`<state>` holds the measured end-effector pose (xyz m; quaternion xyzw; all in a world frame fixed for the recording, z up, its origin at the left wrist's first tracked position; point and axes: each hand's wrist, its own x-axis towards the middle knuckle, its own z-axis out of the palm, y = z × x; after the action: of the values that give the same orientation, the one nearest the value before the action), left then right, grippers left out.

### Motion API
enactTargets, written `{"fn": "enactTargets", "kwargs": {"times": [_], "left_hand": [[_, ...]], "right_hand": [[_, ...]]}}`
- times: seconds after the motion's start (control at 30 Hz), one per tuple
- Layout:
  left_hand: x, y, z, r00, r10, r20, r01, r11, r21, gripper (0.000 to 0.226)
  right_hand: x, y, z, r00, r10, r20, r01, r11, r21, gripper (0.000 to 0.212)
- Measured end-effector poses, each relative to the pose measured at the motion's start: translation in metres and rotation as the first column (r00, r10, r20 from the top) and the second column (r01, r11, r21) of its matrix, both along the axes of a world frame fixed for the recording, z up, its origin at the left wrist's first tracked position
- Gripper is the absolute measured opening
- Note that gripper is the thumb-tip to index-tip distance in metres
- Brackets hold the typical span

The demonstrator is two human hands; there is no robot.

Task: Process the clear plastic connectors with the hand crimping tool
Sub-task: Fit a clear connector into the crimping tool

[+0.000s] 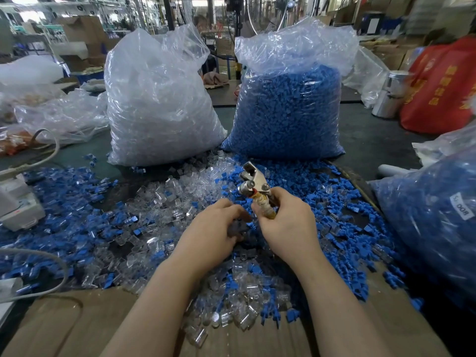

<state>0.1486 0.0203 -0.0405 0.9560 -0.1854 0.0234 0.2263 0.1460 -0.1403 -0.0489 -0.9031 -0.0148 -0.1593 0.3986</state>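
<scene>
- Right hand (286,222) is gripping the wrapped handle of the hand crimping tool (255,184), fingers curled round it; the metal head is pointing up and away, tilted left.
- Left hand (216,233) is sitting just beside the right, fingers curled down over something dark and blurred; cannot tell what it is pinching.
- Clear plastic connectors (159,202) are lying loose in a heap on the table (373,140), mixed with blue plastic parts (322,191), under and around both hands.
- More clear ones are spilling onto the cardboard sheet (64,325) at the near edge.
- Big clear bag (159,104) of clear pieces is standing behind the heap, left of centre.
- Second bag (288,109), filled with blue parts, is standing just beside it on the right.
- Another bag of blue parts (432,222) is resting at the far right, a label on it.
- Grey cable (51,266) is looping at the left edge.
- Red bag (438,86) is sitting at the back right, a silver canister (389,96) beside it.
</scene>
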Motion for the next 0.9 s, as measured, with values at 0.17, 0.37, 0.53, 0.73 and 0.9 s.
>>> {"fn": "enactTargets", "kwargs": {"times": [0.17,0.37,0.53,0.73,0.9], "left_hand": [[0.002,0.0,0.001,0.994,-0.086,-0.072,0.084,0.996,-0.035,0.029],[0.002,0.0,-0.004,0.995,0.071,-0.068,-0.083,0.979,-0.186,0.017],[0.003,0.0,-0.001,0.964,0.178,-0.199,-0.264,0.746,-0.612,0.016],[0.002,0.005,0.007,0.946,0.07,-0.318,-0.318,0.402,-0.859,0.019],[0.001,0.006,0.013,0.928,-0.089,-0.361,-0.337,0.212,-0.917,0.031]], "right_hand": [[0.0,-0.001,0.0,1.0,-0.018,0.016,0.018,1.0,0.009,0.015],[0.0,0.0,0.001,0.999,-0.022,0.032,0.021,0.999,0.026,0.018],[-0.001,0.001,0.005,0.998,-0.021,0.054,0.013,0.99,0.144,0.021],[-0.002,0.002,0.007,0.997,0.044,0.061,-0.06,0.955,0.29,0.019],[-0.002,0.002,0.007,0.993,0.101,0.063,-0.116,0.933,0.34,0.015]]}}
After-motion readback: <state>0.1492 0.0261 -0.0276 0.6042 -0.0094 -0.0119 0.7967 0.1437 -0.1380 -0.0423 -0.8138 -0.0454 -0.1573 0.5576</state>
